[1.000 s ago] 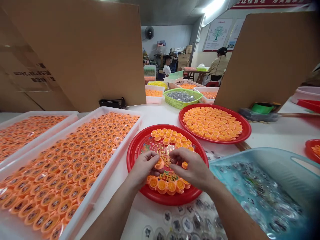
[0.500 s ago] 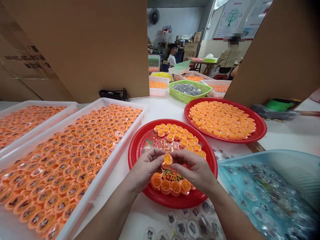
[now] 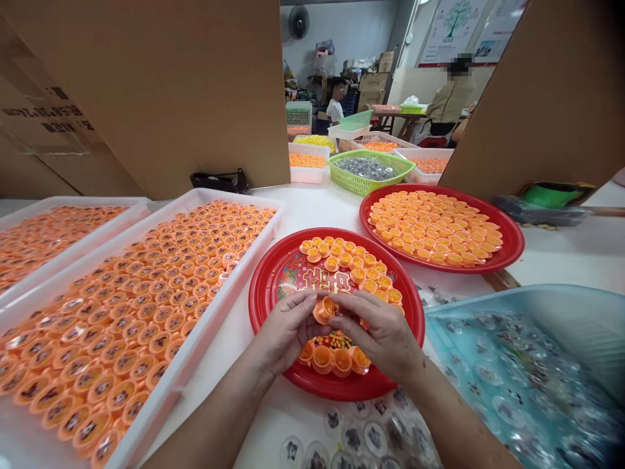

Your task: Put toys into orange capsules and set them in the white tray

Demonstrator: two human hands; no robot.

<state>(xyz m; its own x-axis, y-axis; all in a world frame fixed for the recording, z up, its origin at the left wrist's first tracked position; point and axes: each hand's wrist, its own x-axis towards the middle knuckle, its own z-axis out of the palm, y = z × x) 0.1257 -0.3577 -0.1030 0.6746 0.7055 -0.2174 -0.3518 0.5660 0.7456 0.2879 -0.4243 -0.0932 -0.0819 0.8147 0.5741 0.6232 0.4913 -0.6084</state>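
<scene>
One small orange plastic cup with a flared base (image 3: 322, 311) is held up between two bare hands, over a round red plastic tray with gold and floral print (image 3: 266, 286). Head view, only view. By the left hand (image 3: 286, 329) the cup is gripped, thumb and fingers narrowed around its side. The right hand (image 3: 381, 329) is also pinched narrow, fingertips and thumb closed at the cup's mouth. A small dark patch is seen there; whether a separate piece is held cannot be told.

Change noted: half a second ago the mouth was faced up toward the camera; now the cup is tipped sideways, mouth turned to the right hand. Judged as handling at the mouth, mid-step, with the cup not yet set down.

On the same tray, a row of matching orange cups (image 3: 322, 359) is lined along the near edge, and more are set in curved rows along the far right side (image 3: 370, 273). Behind, a second red round tray (image 3: 513, 241) is filled with orange cups. At left, a long white plastic tray (image 3: 202, 332) is packed with orange cups bearing dark prints. Clear printed discs (image 3: 375, 438) are scattered on the white tabletop, beside a translucent blue plastic basin (image 3: 576, 312).
</scene>
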